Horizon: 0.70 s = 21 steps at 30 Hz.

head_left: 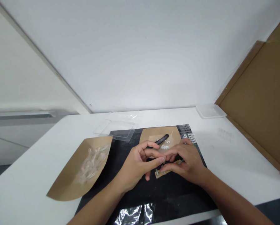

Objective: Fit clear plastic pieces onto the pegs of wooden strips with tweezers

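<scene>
Closely: fingertip work over a small brown strip

Nearest, the dark mat (172, 197) throws glare off its front edge; keep the work tilted out of that shine so small parts read clearly. Next up, both hands, centre mat. The left hand (136, 164) has thumb and forefinger brought together right by the right fingertips; whether a piece sits between them, can't tell, too small. The right hand (191, 159) appears to be grasping the brown strip (159, 175), thumb along its near side, one end poking out left with a small greyish clear bit on it. Strip is just above the mat or on it, contact unclear.

For good handling: let the right hand steady the strip, left do the fine placing, light pressure only, since the strip looks easy to bend. Best to stay low over the mat, so a dropped bit lands close.

Just beyond the fingers, a brown card (144, 135) carries white pellets (164, 147) and a black-handled tool (163, 138); knuckles are near, so lift wrists to avoid scattering. Off left, another brown card (67, 181) holds clear plastic pieces (93, 162). Farther, a clear flat panel (124, 137) overlaps the mat's far edge. Farthest, a clear shallow tray (211, 116) sits at back right.
</scene>
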### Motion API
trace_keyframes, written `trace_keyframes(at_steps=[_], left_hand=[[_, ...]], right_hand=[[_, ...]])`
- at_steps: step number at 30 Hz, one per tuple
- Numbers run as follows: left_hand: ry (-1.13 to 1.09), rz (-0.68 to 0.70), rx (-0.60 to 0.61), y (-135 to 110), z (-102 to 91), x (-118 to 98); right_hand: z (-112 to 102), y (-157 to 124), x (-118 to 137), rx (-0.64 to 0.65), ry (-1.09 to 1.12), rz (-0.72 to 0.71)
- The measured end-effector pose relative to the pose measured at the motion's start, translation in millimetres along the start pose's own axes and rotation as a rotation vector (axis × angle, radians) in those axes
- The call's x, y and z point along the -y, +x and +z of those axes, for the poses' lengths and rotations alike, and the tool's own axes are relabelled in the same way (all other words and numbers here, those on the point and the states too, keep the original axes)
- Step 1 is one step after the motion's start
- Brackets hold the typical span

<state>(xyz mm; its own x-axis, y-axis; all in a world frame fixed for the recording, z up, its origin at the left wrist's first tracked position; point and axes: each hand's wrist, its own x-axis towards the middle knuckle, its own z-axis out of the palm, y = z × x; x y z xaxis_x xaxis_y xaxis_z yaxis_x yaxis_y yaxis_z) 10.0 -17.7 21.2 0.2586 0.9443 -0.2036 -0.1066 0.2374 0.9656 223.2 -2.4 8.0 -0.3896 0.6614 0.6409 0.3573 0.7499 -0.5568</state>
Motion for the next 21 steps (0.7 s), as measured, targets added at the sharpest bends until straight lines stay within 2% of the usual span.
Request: trace_keyframes(at_steps=[6,15,21], left_hand=[[-0.029,-0.004,0.012,1,-0.5,2],[0.111,0.118,0.0,-3,-0.9,-7],[0.135,0.145,0.013,-4,0.4,-6]], right_hand=[[-3,2,3,-0.009,0.006,-0.005],[-9,7,7,0.091,0.336,0.244],[-11,10,5,0.126,0.318,0.193]])
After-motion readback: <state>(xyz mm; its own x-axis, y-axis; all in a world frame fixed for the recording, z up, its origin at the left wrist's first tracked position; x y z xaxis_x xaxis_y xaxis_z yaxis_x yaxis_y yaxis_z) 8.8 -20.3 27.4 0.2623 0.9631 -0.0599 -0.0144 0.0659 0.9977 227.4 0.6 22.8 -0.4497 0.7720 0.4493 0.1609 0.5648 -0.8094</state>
